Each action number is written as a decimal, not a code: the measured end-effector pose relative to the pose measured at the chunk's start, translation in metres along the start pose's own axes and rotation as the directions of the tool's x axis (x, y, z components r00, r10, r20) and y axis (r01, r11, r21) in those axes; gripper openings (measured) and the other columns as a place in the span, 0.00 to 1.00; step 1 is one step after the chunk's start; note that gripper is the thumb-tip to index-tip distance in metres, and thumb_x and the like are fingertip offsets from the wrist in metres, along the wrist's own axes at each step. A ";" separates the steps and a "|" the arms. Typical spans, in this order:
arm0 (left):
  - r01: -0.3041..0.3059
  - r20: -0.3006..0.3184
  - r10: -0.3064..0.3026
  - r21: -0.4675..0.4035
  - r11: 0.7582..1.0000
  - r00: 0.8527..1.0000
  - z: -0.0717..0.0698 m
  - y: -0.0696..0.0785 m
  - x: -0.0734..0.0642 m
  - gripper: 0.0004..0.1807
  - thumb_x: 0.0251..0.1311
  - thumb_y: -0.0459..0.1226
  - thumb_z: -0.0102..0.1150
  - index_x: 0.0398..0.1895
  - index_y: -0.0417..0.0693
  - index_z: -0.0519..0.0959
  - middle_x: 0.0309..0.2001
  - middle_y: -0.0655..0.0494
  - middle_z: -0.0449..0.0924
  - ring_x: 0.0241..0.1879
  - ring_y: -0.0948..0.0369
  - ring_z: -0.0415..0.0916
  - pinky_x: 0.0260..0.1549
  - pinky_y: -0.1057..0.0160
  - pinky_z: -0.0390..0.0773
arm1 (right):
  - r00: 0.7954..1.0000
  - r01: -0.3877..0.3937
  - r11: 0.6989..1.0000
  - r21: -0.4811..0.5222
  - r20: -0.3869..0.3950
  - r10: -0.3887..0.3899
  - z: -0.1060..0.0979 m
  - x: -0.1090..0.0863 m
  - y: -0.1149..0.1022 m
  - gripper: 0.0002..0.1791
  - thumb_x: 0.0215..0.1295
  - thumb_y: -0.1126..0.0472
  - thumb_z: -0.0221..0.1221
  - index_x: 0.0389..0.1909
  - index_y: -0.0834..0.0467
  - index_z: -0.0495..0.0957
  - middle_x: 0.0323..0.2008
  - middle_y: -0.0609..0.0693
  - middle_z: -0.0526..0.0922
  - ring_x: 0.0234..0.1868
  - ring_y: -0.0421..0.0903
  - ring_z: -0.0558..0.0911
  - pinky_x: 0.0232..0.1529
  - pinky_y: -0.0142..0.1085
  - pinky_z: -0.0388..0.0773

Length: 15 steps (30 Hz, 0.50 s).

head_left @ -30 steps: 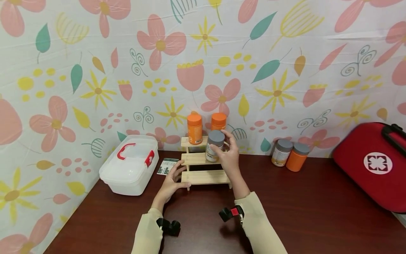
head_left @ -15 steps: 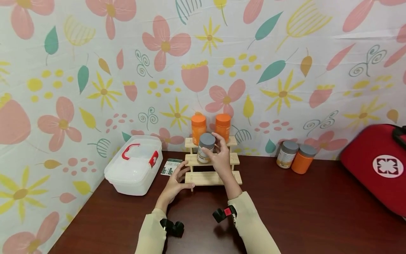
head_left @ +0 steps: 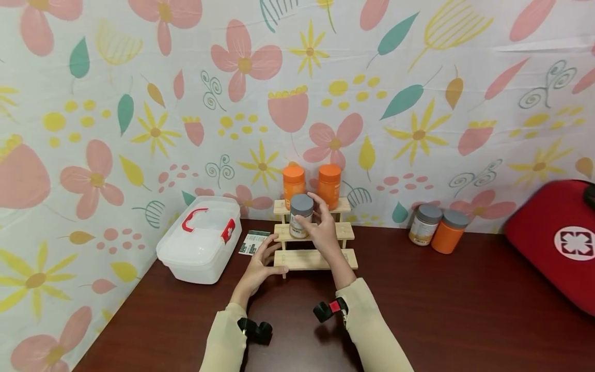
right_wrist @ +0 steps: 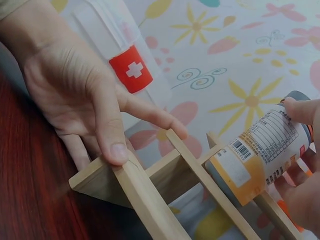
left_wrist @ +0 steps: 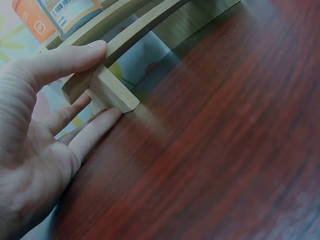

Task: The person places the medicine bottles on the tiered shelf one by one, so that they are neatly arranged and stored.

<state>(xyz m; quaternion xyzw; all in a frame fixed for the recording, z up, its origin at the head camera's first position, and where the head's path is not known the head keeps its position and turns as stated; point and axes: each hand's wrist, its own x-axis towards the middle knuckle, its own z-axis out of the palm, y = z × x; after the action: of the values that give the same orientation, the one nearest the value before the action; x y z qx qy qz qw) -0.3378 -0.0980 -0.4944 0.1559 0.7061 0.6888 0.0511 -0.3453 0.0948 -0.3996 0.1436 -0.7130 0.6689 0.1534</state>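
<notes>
My right hand grips a grey-lidded jar with a white and yellow label, thumb in front and fingers round its far side. The jar is at the left part of the middle step of a three-step wooden rack; in the right wrist view its base looks at or just above that step. My left hand holds the rack's left end. In the left wrist view its thumb lies on the bottom step while other fingers reach beside the leg. Two orange jars stand on the top step.
A clear plastic box with a red handle stands left of the rack, a printed card between them. To the right are a white grey-lidded jar, an orange grey-lidded jar and a red first-aid bag. A patterned cloth hangs behind.
My right hand has moved the jar leftward along the middle step, from near its centre to its left part. The left hand keeps its hold on the rack. The head view has shifted slightly.
</notes>
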 end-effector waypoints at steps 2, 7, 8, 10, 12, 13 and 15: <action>0.004 0.009 -0.004 0.004 1.000 1.000 0.000 -0.002 0.000 0.48 0.52 0.30 0.70 0.75 0.57 0.56 0.73 0.41 0.59 0.71 0.42 0.59 0.69 0.37 0.56 | 1.000 -0.012 1.000 -0.009 0.015 0.012 0.000 0.000 0.001 0.35 0.65 0.61 0.62 0.71 0.47 0.61 0.64 0.59 0.70 0.64 0.58 0.71 0.62 0.54 0.69; 0.012 0.008 -0.012 -0.003 1.000 1.000 0.000 -0.003 0.000 0.48 0.52 0.30 0.70 0.75 0.59 0.57 0.73 0.43 0.61 0.71 0.43 0.60 0.69 0.38 0.56 | 0.999 -0.010 1.000 -0.010 0.030 0.010 0.000 0.002 0.003 0.35 0.66 0.60 0.61 0.73 0.48 0.59 0.66 0.59 0.68 0.66 0.59 0.69 0.64 0.56 0.66; 0.014 0.005 -0.014 -0.011 1.000 1.000 0.000 -0.002 0.000 0.48 0.52 0.30 0.70 0.74 0.60 0.58 0.73 0.43 0.61 0.71 0.43 0.60 0.69 0.38 0.56 | 1.000 -0.009 1.000 -0.010 0.028 0.010 0.001 0.003 0.003 0.35 0.66 0.60 0.61 0.73 0.47 0.59 0.66 0.59 0.68 0.66 0.59 0.69 0.64 0.56 0.66; 0.006 0.005 -0.006 -0.009 1.000 1.000 -0.001 -0.002 0.001 0.48 0.52 0.30 0.70 0.75 0.59 0.57 0.73 0.43 0.61 0.71 0.43 0.60 0.69 0.38 0.56 | 1.000 -0.006 1.000 -0.012 0.026 0.007 0.001 0.004 0.004 0.35 0.67 0.59 0.61 0.73 0.48 0.59 0.67 0.59 0.68 0.66 0.59 0.69 0.65 0.56 0.65; 0.004 0.005 -0.004 -0.010 1.000 1.000 -0.001 -0.001 0.001 0.48 0.52 0.29 0.70 0.75 0.59 0.57 0.73 0.43 0.61 0.71 0.43 0.60 0.69 0.38 0.55 | 1.000 -0.006 1.000 -0.015 0.025 0.006 0.002 0.005 0.005 0.36 0.67 0.60 0.61 0.73 0.49 0.59 0.67 0.59 0.67 0.66 0.58 0.69 0.66 0.55 0.64; 0.002 0.006 -0.001 -0.013 1.000 1.000 -0.001 -0.001 0.001 0.48 0.52 0.29 0.70 0.75 0.59 0.57 0.73 0.43 0.60 0.72 0.43 0.59 0.69 0.38 0.55 | 1.000 -0.006 1.000 -0.012 0.025 0.006 0.003 0.006 0.006 0.36 0.67 0.60 0.60 0.74 0.50 0.58 0.68 0.59 0.67 0.67 0.59 0.68 0.66 0.55 0.64; -0.003 0.005 0.003 -0.010 1.000 1.000 -0.002 -0.002 0.001 0.48 0.52 0.28 0.69 0.75 0.59 0.56 0.73 0.42 0.60 0.72 0.43 0.59 0.70 0.38 0.54 | 1.000 -0.008 1.000 -0.009 0.028 0.009 0.004 0.006 0.006 0.36 0.67 0.62 0.60 0.74 0.53 0.57 0.68 0.60 0.65 0.67 0.59 0.67 0.67 0.55 0.62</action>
<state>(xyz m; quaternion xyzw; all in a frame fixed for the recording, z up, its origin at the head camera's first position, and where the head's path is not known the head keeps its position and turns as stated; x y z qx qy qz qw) -0.3395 -0.0997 -0.4958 0.1585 0.7024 0.6919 0.0526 -0.3533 0.0910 -0.4025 0.1493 -0.7188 0.6642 0.1411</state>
